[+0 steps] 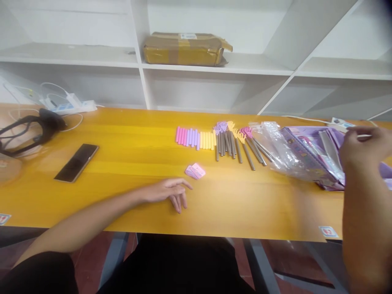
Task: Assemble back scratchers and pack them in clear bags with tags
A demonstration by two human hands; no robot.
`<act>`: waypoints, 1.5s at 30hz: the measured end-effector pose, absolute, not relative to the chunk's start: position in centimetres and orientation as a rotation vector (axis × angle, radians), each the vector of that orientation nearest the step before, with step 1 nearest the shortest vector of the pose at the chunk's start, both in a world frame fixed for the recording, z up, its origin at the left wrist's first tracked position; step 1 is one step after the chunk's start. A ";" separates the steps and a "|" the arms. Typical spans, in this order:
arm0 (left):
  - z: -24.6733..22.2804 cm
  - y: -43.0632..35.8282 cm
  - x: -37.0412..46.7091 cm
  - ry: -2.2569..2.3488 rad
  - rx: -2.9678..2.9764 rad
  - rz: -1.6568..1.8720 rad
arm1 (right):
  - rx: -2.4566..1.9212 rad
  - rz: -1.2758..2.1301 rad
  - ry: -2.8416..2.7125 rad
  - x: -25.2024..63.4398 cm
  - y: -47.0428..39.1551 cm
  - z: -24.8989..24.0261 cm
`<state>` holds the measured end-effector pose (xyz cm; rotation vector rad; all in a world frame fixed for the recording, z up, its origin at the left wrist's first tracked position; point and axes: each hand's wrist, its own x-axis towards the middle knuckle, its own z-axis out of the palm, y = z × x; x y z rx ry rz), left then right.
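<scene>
My left hand (173, 193) hovers at or just above the tabletop with fingers apart and nothing in it. Close by lie small pink cards (195, 171), overlapping. My right hand (366, 149), blurred, is over an open purple box (301, 151) with its fingers curled; a pale bit shows between them, too unclear to name. Clear plastic bags (280, 149) lie against the box. Beside them are several metal back scratchers (237, 147) with purple, yellow and pink claw heads. Left of those, pink, purple and yellow tubes (196, 139) lie in a row.
A phone (76, 162) lies on the left of the table. Farther left are a black headband-like device (36, 128) and a power strip (75, 107) with cables. A taped cardboard box (185, 50) sits on the white shelf behind. A second power strip (341, 123) is at back right.
</scene>
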<state>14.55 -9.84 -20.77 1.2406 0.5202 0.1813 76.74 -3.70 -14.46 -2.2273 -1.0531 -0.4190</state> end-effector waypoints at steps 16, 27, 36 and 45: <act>-21.1 -9.7 14.3 0.561 1.248 0.200 | -2.163 -0.030 -1.416 62.0 -0.6 -20.9; -20.9 -9.4 13.9 0.583 1.249 0.198 | -2.464 -0.012 -1.519 61.9 -1.1 -21.5; -20.7 -9.1 13.8 0.600 1.237 0.187 | -2.505 0.011 -1.588 62.5 -1.3 -21.2; -20.7 -9.0 13.7 0.609 1.243 0.186 | -2.543 0.043 -1.570 62.0 -1.4 -20.7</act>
